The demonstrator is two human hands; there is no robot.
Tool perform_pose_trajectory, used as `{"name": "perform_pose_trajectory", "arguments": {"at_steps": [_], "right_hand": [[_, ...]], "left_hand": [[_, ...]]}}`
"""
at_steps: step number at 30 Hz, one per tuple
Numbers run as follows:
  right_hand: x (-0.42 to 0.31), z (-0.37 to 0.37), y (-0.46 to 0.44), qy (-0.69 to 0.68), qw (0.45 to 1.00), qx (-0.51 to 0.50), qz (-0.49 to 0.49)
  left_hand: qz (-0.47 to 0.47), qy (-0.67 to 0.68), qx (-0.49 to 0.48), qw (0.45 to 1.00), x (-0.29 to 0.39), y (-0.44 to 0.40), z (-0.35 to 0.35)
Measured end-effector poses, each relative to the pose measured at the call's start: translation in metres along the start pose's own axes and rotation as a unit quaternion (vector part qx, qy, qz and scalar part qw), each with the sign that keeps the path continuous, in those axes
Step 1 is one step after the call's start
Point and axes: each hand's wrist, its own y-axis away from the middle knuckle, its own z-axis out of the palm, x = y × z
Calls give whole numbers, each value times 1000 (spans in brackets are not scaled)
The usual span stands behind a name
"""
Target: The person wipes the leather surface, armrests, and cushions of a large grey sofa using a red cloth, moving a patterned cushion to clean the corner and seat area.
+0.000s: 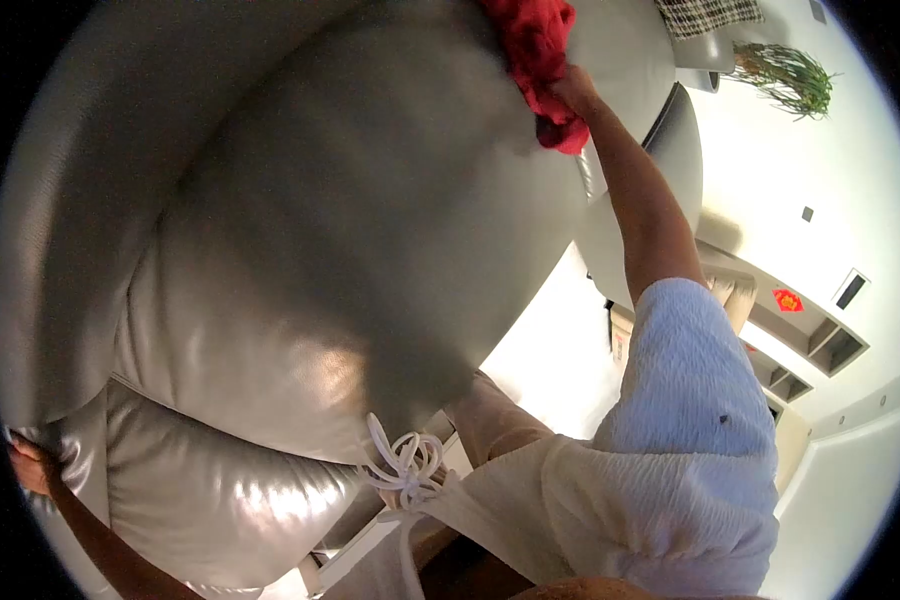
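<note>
My right hand (574, 90) is closed around a bunched red cloth (540, 60), at the top of the view. The cloth lies against the grey leather sofa (370, 200), and part of it hangs past my fingers. My right arm is stretched far out from a white sleeve. At the lower left edge of the view, my left hand (32, 466) rests on the shiny leather with its fingers extended. Nothing shows in it, though the fingertips are partly cut off by the frame edge.
Seams divide the sofa cushions (240, 490). A checked cushion (710, 15) and a green potted plant (785, 80) stand beyond the red cloth. Wall shelves (835, 345) and a red decoration (787, 300) are at the right. A white drawstring (405, 465) hangs from my clothing near the sofa edge.
</note>
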Motion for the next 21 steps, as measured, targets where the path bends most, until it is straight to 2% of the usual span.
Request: {"name": "perform_pose_trajectory", "arguments": {"at_steps": [2,4,6,8,10,11,13,16,17,19,21], "right_hand": [[18,7,37,2,1000,2,-14],[70,37,56,53,998,-44,5],[60,30,107,-17,998,-30,53],[99,53,142,-127,991,-19,42],[109,66,171,-51,987,-50,147],[108,68,185,-69,984,-35,161],[106,73,204,-104,977,-8,186],[126,88,204,-31,980,3,197],[124,84,206,-50,976,-27,212],[111,84,209,-77,979,15,189],[107,82,207,-69,984,-7,163]], "left_hand": [[12,26,23,999,27,-22,-27],[16,50,41,998,54,-41,-54],[16,59,60,996,82,-59,-83],[14,72,74,995,99,-74,-103],[10,85,83,993,114,-83,-120],[9,88,87,992,118,-89,-125],[2,97,92,991,128,-99,-132],[-2,90,97,991,126,-104,-132],[-2,90,93,992,120,-100,-128],[0,98,82,992,107,-93,-110],[-7,109,72,991,95,-85,-95]]}}
